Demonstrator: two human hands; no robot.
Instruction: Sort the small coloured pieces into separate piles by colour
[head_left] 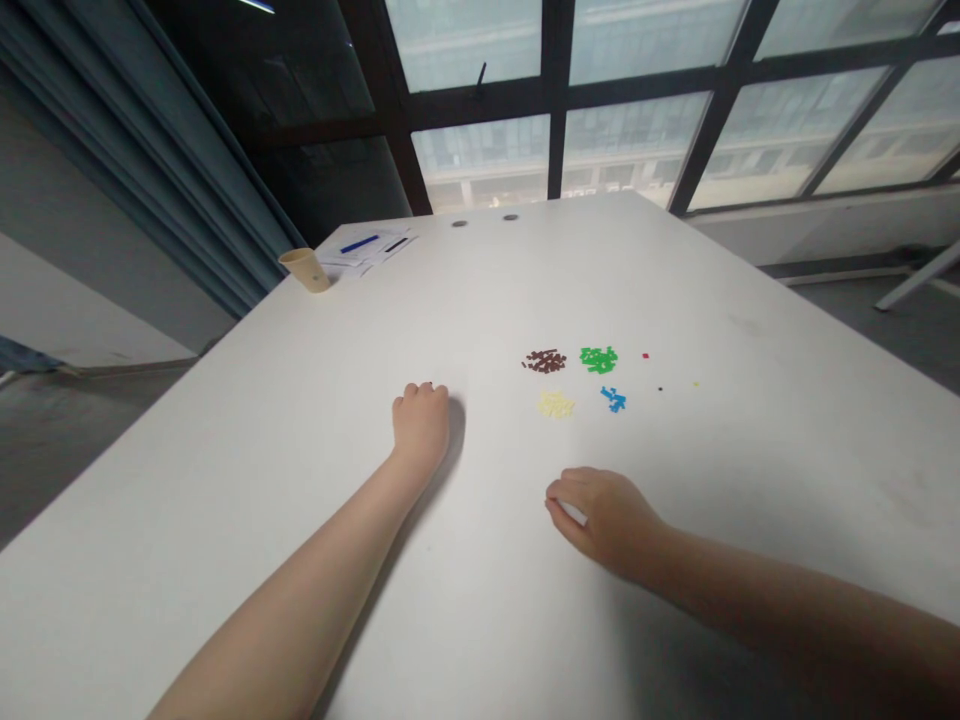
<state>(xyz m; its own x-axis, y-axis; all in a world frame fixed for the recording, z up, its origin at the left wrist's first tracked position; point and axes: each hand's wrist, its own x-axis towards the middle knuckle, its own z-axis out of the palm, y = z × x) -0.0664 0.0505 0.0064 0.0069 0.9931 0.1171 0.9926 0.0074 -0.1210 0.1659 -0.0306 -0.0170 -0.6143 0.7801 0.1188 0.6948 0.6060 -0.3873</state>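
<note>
My left hand (421, 425) is closed in a fist on the white table, left of the piles. A tiny dark speck shows at its fingers, too small to name. My right hand (604, 508) hovers nearer to me, thumb and forefinger pinched together; anything between the tips is too small to make out. Beyond the hands lie small pieces sorted by colour: a brown pile (546, 361), a green pile (598, 359), a pale yellow pile (556, 404) and a smaller blue pile (613, 400). Neither hand touches these piles.
Right of the piles lie a single red piece (645, 356), a black one (660, 389) and a yellow one (696, 384). At the table's far left stand a tan paper cup (306, 271) and papers (375, 262) with a blue pen (359, 244). Windows rise behind the table (480, 300).
</note>
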